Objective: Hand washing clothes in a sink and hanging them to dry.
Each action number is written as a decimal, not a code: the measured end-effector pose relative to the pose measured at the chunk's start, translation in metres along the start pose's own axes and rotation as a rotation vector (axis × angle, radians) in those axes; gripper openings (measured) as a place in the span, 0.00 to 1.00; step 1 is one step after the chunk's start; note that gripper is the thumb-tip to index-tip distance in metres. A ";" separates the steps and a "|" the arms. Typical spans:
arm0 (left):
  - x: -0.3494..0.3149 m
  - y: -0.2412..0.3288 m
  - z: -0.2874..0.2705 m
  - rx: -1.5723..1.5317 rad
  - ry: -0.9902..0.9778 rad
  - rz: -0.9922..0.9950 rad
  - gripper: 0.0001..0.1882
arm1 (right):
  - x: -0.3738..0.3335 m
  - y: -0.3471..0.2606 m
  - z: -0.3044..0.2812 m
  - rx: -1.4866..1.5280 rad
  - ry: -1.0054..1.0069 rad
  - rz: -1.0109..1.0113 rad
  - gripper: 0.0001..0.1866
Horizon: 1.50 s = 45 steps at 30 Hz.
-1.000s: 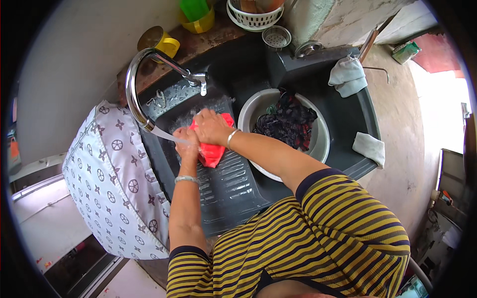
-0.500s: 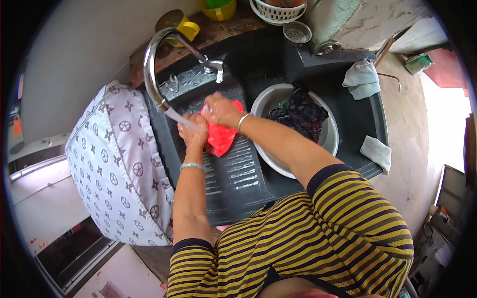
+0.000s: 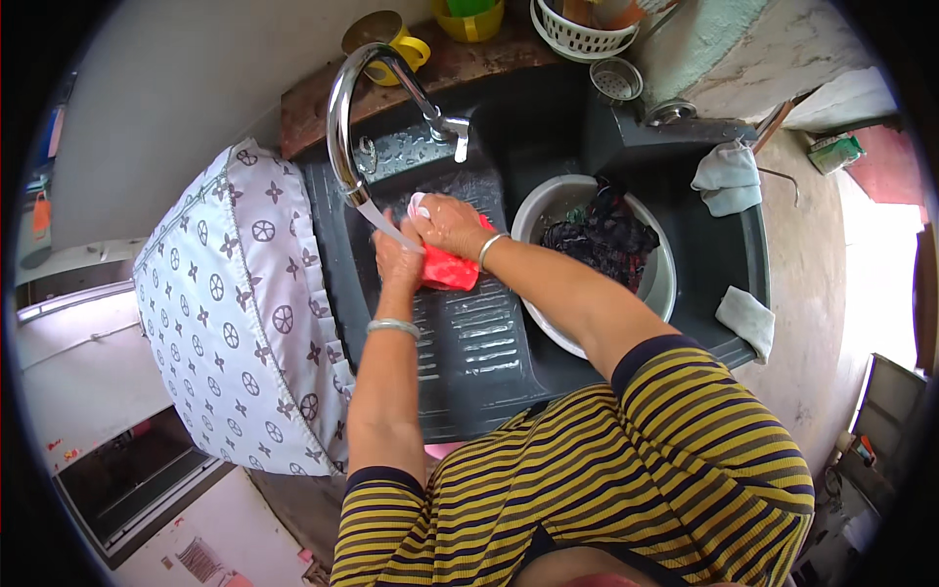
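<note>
A wet, bright red cloth (image 3: 451, 268) is bunched between my hands, over the ribbed washboard slope (image 3: 479, 338) of a dark sink. My left hand (image 3: 398, 256) is closed on its left side, under the stream from the curved chrome faucet (image 3: 339, 127). Gripping the upper part, my right hand (image 3: 450, 223) is curled, with a pale pink bit of fabric (image 3: 419, 205) showing at its fingers. Parts of the cloth are hidden beneath both hands. Right of my hands, a round grey-white basin (image 3: 668, 284) holds dark wet clothes (image 3: 606, 240).
A patterned white cover (image 3: 230, 313) stands against the sink's left side. Grey rags (image 3: 729, 181) and a pale cloth (image 3: 746, 321) hang over the right rim. Behind are a yellow mug (image 3: 409, 49), a white basket (image 3: 582, 37) and a metal strainer (image 3: 616, 80).
Both hands have drawn closer together, and the red cloth is more bunched, with less of it hanging down. The whole view has shifted slightly, so the scene sits further right.
</note>
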<state>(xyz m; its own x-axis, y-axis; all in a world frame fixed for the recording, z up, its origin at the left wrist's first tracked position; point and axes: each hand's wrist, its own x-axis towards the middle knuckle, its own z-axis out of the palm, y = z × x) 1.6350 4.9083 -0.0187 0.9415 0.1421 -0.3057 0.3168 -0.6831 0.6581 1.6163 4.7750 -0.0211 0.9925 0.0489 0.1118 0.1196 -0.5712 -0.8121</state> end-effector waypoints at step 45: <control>-0.023 -0.012 0.005 0.593 0.116 0.401 0.20 | -0.016 -0.002 0.003 -0.328 -0.027 0.121 0.23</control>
<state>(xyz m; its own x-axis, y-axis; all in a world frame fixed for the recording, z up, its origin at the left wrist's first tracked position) 1.6092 4.9101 -0.0231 0.9887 -0.1484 -0.0220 -0.1405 -0.9674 0.2105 1.6000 4.7777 -0.0235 0.9999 -0.0157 0.0071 -0.0085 -0.8071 -0.5904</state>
